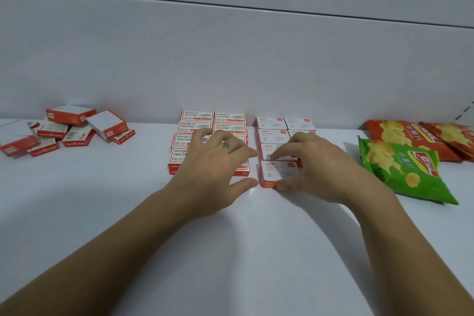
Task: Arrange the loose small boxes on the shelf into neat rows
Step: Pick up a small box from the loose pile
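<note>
Two neat blocks of small red-and-white boxes lie mid-shelf: staple boxes point(196, 116) on the left in two columns, paper-clip boxes point(272, 123) on the right. My right hand point(318, 164) pinches the nearest paper-clip box point(273, 173) at the front of its block, thumb at the front edge, fingers on top. Over the staple block hovers my left hand point(215, 159), fingers spread and loosely bent, hiding the boxes beneath; I cannot tell whether it touches them. A loose heap of the same boxes point(66, 128) lies at the far left.
A green chip bag point(400, 174) lies right of my right hand, with two orange chip bags point(407, 136) behind it. The white shelf point(230, 251) has a back wall close behind the boxes.
</note>
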`<state>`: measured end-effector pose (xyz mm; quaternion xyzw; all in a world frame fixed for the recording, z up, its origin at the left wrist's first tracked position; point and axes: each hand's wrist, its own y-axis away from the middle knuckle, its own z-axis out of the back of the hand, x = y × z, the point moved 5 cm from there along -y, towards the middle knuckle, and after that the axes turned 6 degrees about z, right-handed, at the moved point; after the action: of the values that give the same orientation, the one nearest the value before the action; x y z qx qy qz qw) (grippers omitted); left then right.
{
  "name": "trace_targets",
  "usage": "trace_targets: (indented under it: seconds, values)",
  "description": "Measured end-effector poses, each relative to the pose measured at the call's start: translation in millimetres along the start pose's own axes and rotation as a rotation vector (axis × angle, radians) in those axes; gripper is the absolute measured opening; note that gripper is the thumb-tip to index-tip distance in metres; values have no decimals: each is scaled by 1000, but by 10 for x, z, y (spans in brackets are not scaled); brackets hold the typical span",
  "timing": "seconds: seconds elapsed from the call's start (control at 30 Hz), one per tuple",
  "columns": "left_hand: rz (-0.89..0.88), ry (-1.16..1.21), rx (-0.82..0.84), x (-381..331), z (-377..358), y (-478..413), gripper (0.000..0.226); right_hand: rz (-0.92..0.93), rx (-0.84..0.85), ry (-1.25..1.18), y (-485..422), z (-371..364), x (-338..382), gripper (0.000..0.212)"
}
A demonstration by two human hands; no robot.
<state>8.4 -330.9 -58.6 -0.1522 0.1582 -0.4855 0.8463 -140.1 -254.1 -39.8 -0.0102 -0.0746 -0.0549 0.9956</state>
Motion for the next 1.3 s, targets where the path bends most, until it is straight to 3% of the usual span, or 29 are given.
trace_targets:
  seconds: [0.37,0.77,1.0,1.1,1.3]
  values:
    - [46,23,62,27,10,-10,45,-17,42,16,-13,-41,-39,39]
    - [82,-24,152,68,-11,-18,48,-10,40,-4,-25,-50,-63,42]
    - [78,0,53,133,99,-30,46,36,-16,-59,-109,135,75,60]
    - [155,-29,46,265,160,-58,50,110,-121,-35,-250,283,251,60]
    - [284,-113,20,551,441,-70,52,198,-123,8,-567,297,560,61]
